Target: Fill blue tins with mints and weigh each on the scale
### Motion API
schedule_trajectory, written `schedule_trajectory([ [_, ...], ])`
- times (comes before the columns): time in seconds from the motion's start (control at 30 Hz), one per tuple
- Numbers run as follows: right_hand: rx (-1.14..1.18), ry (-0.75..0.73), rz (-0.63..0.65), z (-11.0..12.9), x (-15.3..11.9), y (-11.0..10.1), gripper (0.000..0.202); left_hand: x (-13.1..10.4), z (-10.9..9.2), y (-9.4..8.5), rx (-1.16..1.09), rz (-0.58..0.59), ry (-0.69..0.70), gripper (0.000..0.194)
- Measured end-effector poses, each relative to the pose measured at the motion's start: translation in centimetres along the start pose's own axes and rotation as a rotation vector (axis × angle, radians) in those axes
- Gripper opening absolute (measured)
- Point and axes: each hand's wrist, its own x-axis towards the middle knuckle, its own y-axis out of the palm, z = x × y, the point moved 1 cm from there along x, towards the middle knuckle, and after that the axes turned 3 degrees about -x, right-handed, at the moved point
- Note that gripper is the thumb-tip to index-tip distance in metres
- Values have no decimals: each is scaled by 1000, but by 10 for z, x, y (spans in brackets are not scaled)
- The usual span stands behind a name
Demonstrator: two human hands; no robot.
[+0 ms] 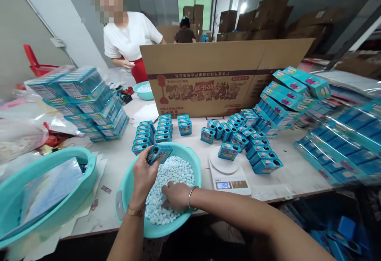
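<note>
Small white pellets [178, 169] fill much of a turquoise basin [195, 162] at the table's front edge. Over the basin's back rim, my left hand [144, 175] grips a small blue box [159, 154] with a dark round spot on its end. My right hand [177, 196] reaches down into the pellets, its fingers curled among them and the fingertips buried. Just right of the basin is a white digital scale [244, 183] with a lit display. Another small blue box [229, 150] rests on its round plate.
Rows of blue boxes [163, 128] stand behind the basin, more [263, 154] by the scale. Wrapped stacks [92, 98] rise at left and blue packs [285, 94] at right. A large carton [202, 62] blocks the back. Another basin [89, 162] holds papers. A person [131, 35] stands beyond.
</note>
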Motion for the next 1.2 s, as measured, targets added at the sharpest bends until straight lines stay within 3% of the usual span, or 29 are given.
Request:
schedule_trajectory([
  [0.07,7,24,-44,0,2,-4,37,0,2,-3,-24,-45,-9,42],
  [0.13,170,61,-136,-5,3,-12,23,-1,6,-6,-49,-99,-22,43],
  [0.2,590,146,-211,-12,2,-22,13,-2,10,-9,-71,-156,-41,44],
  [0.27,1186,291,-227,-16,2,-28,11,-2,13,-10,-85,-202,-63,46],
  [0.37,1969,525,-276,-15,1,-32,25,-2,14,-11,-96,-224,-81,46],
  [0.5,2456,561,-420,-4,0,-32,34,-3,12,-11,-96,-201,-66,47],
  [0.6,2569,482,-468,5,3,-27,31,-4,12,-11,-61,-218,-56,50],
  [0.77,2552,403,-353,11,4,-21,32,-2,13,-9,23,-213,-73,55],
  [0.9,2519,158,-448,-10,-29,-41,34,-4,11,-7,48,-152,-88,56],
  [0.97,2484,38,-571,-35,-59,-57,34,-6,10,-5,52,-116,-93,51],
  [1.07,2345,-75,-1011,-87,-113,-78,27,-10,9,-2,65,-63,-105,47],
  [1.13,2225,-80,-1303,-122,-144,-87,27,-12,8,1,70,-17,-106,51],
  [1.2,2159,-33,-1468,-150,-163,-92,28,-14,6,3,81,50,-91,53],
])
